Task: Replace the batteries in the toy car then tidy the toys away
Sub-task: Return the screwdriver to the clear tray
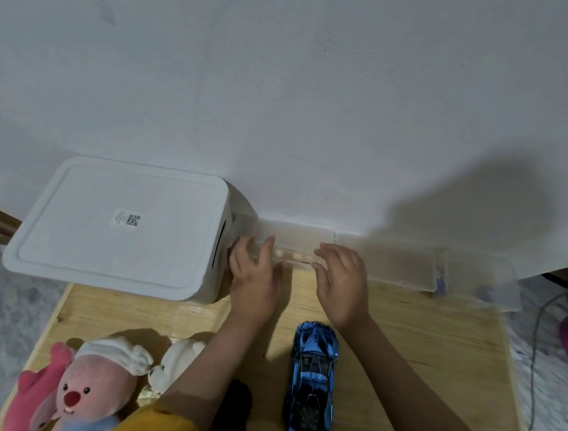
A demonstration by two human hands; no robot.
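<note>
Beside our glossy blue toy car (312,382), our left hand (256,274) and right hand (342,282) lie spread, fingers straight, on a blurry clear plastic box (294,237), its contents indistinct.

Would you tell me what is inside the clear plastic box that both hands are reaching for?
Through the clear plastic box, a row of small pale pieces shows between the left hand and right hand; they are too blurred to identify. The hands cover both ends.

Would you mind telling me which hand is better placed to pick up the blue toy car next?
Probably the right hand: the blue toy car lies just below its wrist, on its side of the wooden table. The left hand sits further off, by the clear plastic case.
</note>
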